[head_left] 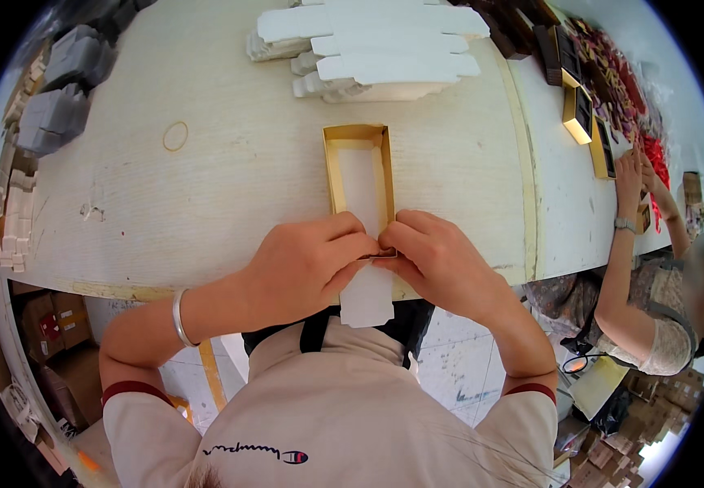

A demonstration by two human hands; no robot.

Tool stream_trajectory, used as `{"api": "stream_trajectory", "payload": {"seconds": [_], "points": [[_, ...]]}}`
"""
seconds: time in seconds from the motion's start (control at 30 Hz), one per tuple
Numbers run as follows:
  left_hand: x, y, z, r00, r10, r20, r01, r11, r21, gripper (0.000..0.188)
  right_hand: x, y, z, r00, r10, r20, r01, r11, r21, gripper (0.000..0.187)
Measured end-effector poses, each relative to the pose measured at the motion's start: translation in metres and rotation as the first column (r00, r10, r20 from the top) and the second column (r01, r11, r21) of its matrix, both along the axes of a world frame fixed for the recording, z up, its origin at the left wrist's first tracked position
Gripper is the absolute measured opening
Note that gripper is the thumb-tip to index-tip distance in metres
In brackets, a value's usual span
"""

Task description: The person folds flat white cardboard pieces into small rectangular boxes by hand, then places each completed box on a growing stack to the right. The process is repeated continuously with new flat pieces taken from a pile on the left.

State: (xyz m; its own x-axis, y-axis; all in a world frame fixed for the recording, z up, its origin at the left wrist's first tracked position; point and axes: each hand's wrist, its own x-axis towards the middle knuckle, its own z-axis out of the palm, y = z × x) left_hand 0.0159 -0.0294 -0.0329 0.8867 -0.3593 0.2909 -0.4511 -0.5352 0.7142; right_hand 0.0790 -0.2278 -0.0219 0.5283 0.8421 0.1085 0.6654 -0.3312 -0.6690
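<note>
A long narrow gold-lined cardboard box tray (335, 167) lies on the pale wooden table (230, 187), running away from me. A white card insert (366, 297) sits in it and sticks out over the table's near edge. My left hand (307, 264) and my right hand (437, 260) meet at the tray's near end, fingertips pinching its end wall and the insert together. A silver bangle (179, 318) is on my left wrist.
Stacks of flat white box blanks (376, 49) lie at the back. Grey folded pieces (63, 89) and white ones (14, 220) line the left edge. A rubber band (175, 136) lies loose. Another person (653, 268) works at the right beside gold and dark boxes (580, 114).
</note>
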Motion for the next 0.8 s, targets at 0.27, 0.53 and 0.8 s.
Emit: {"api": "stream_trajectory", "payload": {"seconds": [0.27,0.53,0.8], "points": [[-0.014,-0.003,-0.005,0.982,0.068,0.176,-0.103,0.974,0.2,0.017,0.0,0.001,0.0,0.999,-0.008,-0.047,0.009,1.0,0.018,0.017],[-0.015,-0.007,-0.016,0.934,-0.015,0.358,-0.126,0.922,0.367,0.023,-0.004,0.005,0.001,0.999,-0.024,-0.022,0.023,0.999,-0.044,0.022],[-0.013,-0.004,-0.011,0.954,-0.065,0.294,-0.036,0.945,0.326,0.023,0.052,0.014,0.02,0.926,-0.374,0.042,0.367,0.923,0.119,0.041]]}}
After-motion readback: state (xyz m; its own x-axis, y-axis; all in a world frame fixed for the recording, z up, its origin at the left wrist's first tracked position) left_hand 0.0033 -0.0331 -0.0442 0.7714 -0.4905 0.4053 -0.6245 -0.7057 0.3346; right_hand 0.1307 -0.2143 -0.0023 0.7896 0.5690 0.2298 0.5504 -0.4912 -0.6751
